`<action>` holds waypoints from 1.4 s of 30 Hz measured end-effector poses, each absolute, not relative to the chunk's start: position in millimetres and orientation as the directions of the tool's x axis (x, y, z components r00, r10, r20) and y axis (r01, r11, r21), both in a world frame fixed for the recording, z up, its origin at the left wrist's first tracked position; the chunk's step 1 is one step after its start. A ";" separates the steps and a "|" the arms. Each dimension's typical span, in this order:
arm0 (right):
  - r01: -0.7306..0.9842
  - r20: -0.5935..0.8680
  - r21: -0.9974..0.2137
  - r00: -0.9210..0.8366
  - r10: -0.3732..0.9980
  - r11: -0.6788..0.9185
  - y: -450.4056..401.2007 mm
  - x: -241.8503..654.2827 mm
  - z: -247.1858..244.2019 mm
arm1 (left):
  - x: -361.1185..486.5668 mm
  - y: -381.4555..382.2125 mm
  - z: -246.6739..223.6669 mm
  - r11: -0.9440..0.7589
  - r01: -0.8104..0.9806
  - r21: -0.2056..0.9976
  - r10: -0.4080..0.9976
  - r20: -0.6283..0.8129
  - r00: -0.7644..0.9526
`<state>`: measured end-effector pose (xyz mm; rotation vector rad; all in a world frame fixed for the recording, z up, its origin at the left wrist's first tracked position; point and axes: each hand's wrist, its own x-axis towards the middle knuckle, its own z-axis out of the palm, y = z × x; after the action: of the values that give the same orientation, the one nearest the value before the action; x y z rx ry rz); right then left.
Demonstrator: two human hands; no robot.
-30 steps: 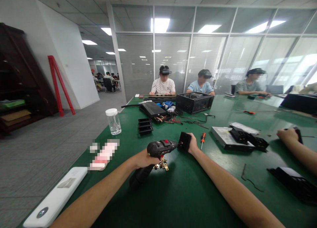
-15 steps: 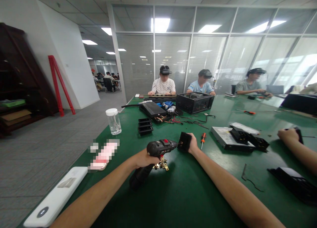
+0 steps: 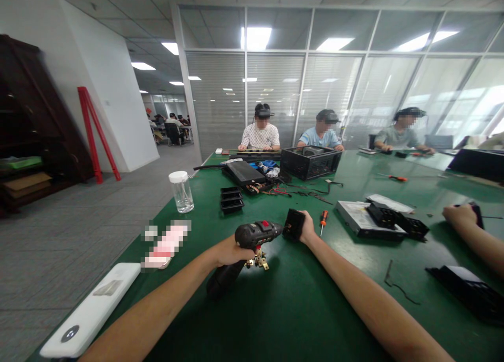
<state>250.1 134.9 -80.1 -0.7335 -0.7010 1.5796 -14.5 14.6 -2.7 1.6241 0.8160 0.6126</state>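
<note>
A black power drill [image 3: 255, 234] is in my left hand [image 3: 232, 252], its fingers wrapped round the grip and its nose pointing right. My right hand [image 3: 307, 226] grips a small black box-shaped part [image 3: 293, 224], held up at the tip of the drill. Whether the bit touches the part is too small to tell. Several brass-coloured metal pieces [image 3: 260, 261] lie on the green table [image 3: 275, 309] just behind the drill's handle. An orange and black screwdriver [image 3: 323, 220] rests to the right of my right hand.
Black trays [image 3: 231, 200], a lidded clear jar [image 3: 181, 193], a white device [image 3: 90, 309] and a phone stand left. Beyond are a black case [image 3: 311, 161] and loose cables. At right are a metal box [image 3: 364, 223] and another person's hand [image 3: 460, 216]. Several people sit across the table.
My hands, the drill and the black part look nearly the same, with the view shifted very slightly. Across the table at the right, a person's hands have moved apart.
</note>
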 end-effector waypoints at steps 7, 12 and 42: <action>-0.631 -0.149 -0.758 -0.079 0.986 -0.165 138.8 251.1 -83.0 | -14.2 12.9 -1.7 -0.061 0.161 0.985 0.794 -0.050 0.606; -0.626 -0.156 -0.759 -0.094 0.983 -0.180 138.2 251.1 -82.7 | -13.6 12.3 -3.2 -0.111 0.154 0.982 0.795 -0.005 0.606; -0.612 -0.141 -0.774 -0.087 0.986 -0.164 138.3 250.1 -82.9 | -12.9 10.9 1.5 -0.068 0.151 0.986 0.790 -0.039 0.612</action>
<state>250.1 138.3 -82.9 -0.7910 -0.6441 1.5945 -12.9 10.9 1.5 1.5801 0.8076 0.6329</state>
